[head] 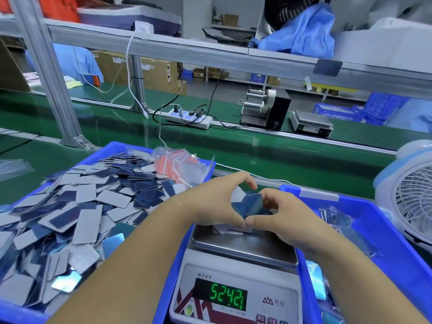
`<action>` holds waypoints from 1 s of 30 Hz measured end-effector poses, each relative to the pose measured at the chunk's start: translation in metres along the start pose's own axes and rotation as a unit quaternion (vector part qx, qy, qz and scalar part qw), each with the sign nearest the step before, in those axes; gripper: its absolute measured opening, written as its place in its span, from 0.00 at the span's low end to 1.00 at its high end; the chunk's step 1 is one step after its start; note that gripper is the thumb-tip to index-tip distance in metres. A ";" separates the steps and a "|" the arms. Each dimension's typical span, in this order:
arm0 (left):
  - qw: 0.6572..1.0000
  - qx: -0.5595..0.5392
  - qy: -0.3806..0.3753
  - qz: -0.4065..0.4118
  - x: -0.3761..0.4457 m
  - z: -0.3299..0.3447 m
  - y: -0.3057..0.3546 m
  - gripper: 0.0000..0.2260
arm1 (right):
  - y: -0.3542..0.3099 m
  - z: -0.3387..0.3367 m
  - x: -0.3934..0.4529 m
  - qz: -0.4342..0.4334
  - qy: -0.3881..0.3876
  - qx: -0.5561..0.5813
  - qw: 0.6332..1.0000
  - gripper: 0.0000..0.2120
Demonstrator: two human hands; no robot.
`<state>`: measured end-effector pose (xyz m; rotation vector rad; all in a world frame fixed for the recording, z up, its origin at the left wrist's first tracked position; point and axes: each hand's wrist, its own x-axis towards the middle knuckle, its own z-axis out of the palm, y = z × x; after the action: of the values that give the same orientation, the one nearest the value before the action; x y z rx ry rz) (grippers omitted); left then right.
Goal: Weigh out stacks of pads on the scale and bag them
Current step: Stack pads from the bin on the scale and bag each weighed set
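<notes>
nearest, a digital scale (pixel 236 274) stands between two blue bins, its green display (pixel 228 296) lit with figures close to 524.21; the lower edge of its panel is cut off. above its steel pan (pixel 243 247) the two hands meet, thumbs touching: the left hand (pixel 217 202) and the right hand (pixel 278 213) are both clamped on one stack of pads (pixel 251 204), dark blue faces up, held just over the pan. a few white pieces lie on the pan under the hands, partly hidden, and what they are is hard to tell.

the left bin (pixel 117 148) holds a loose heap of pads (pixel 81 206), grey and dark blue, some with a mirror shine. at its far right corner lies a bundle of clear zip bags (pixel 180 164) with red strips. the right bin (pixel 378 220) holds filled clear bags (pixel 339 220), blurred by glare. a white desk fan (pixel 411 197) at the right edge is cut off by the frame.

the table (pixel 280 157) is covered in green matting, with a green belt running beyond it. farther off sit a white power strip (pixel 189 118) with black cables, a label dispenser (pixel 266 108) and a second scale (pixel 311 123). an aluminium frame carries a shelf (pixel 187 50) with blue cloth (pixel 301 33) and a black fan, its top cut off. behind are cardboard boxes (pixel 149 71) and blue crates (pixel 374 108).
</notes>
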<state>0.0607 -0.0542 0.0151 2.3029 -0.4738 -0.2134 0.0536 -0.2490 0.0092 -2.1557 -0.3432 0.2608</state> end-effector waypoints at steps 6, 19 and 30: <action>0.996 -0.027 0.065 0.054 0.005 0.005 0.000 0.21 | 0.001 -0.003 0.001 -0.076 0.059 -0.032 0.995 0.08; 0.999 0.005 -0.035 0.026 0.000 0.008 -0.001 0.20 | 0.005 0.004 0.004 -0.117 0.084 -0.150 0.978 0.12; 0.998 -0.043 0.014 0.042 0.004 0.012 -0.002 0.16 | 0.009 -0.005 0.003 -0.068 0.092 -0.173 0.978 0.12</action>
<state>0.0614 -0.0624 0.0054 2.1945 -0.5364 -0.1580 0.0595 -0.2571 0.0043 -2.4610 -0.4538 -0.0831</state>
